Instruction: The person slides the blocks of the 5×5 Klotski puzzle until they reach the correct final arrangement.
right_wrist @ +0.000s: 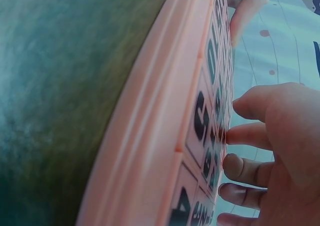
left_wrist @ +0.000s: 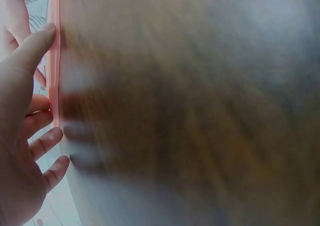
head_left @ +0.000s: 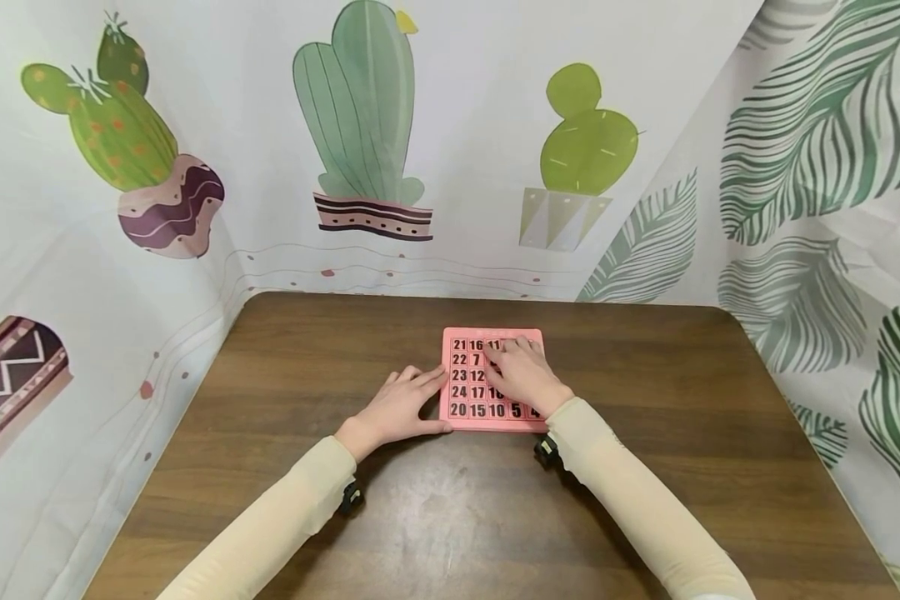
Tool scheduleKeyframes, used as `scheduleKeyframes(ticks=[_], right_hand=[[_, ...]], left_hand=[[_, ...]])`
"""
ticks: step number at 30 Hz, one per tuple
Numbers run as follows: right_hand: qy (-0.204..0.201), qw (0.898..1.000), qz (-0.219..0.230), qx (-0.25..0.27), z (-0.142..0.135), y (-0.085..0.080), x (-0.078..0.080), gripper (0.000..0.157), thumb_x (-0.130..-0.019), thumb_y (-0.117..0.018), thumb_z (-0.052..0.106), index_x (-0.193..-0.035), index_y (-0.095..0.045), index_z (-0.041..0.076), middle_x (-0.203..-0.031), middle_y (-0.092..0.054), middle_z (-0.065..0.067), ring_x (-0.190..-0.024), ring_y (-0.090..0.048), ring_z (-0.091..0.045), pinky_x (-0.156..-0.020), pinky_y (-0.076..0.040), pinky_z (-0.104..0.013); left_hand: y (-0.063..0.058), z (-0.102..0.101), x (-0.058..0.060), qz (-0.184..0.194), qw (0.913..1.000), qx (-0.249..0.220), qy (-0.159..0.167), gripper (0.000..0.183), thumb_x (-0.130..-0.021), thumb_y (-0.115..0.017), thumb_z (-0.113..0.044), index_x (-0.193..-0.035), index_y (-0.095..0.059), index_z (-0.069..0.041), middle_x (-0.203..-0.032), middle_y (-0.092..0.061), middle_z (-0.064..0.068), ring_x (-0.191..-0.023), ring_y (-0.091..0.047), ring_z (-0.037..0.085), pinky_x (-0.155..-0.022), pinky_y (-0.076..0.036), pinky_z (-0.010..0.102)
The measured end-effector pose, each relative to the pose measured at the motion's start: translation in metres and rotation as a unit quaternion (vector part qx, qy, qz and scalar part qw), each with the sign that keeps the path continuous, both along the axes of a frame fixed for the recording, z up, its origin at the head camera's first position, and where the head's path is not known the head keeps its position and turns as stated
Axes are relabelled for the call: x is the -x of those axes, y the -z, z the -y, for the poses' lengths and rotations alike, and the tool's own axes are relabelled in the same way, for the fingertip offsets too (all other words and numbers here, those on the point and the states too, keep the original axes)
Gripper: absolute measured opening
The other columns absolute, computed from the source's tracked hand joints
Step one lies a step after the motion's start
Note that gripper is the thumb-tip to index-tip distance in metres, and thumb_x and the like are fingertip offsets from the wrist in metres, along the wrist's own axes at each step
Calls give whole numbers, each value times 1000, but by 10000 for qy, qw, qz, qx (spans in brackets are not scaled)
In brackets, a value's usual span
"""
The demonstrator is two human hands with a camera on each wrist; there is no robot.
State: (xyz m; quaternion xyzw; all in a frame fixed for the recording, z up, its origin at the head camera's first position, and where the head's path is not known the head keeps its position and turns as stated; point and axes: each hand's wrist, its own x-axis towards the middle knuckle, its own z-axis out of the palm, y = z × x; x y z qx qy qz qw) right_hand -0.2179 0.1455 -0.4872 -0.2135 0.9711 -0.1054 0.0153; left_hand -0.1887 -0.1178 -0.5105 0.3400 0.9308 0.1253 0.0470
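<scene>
A pink sliding number puzzle [head_left: 477, 410] with black numerals lies flat on the table. My left hand [head_left: 393, 408] rests against its left side, thumb at the near left corner and fingers spread along the edge; the left wrist view shows the thumb on the pink rim [left_wrist: 55, 70]. Over the puzzle's right part is my right hand [head_left: 523, 375], fingers reaching onto the tiles and covering several of them. In the right wrist view, its slightly bent fingertips [right_wrist: 233, 167] are right at the numbered face, and the thumb stands apart from the fingers.
The brown wooden table [head_left: 435, 517] has rounded far corners. Behind it hangs a white cloth [head_left: 480, 150] printed with cacti and leaves. Each wrist carries a small black camera, one on the left [head_left: 352, 497] and one on the right [head_left: 546, 451], below pale sleeves.
</scene>
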Motion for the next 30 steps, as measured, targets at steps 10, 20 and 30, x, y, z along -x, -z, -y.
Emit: scheduleKeyframes(ticks=[10, 20, 30], right_hand=[[-1, 9999, -65, -115, 2, 2, 0, 47, -106, -54, 33, -147, -62, 10, -130, -65, -19, -107, -53, -34, -97, -42, -55], [38, 10000, 54, -8, 0, 1, -4, 50, -106, -54, 32, -149, -58, 8, -132, -64, -21, -117, -54, -38, -105, -40, -59], [148, 9999, -20, 9, -19, -2, -3, 49, -106, -55, 31, -148, -59, 6, -124, -66, -19, -117, -54, -37, -99, -41, -55]], left_hand=[[1, -1, 1, -53, 10000, -35, 15, 93, -89, -69, -68, -160, -44, -12, -166, -40, 5, -128, -48, 25, -100, -40, 47], [2, -2, 0, -64, 10000, -17, 7, 93, -89, -69, -68, -159, -45, -12, -165, -40, 6, -127, -49, 25, -99, -41, 46], [1, -3, -2, -109, 9999, -3, -18, 93, -89, -69, -67, -159, -45, -12, -165, -41, 6, -127, -49, 26, -99, -41, 47]])
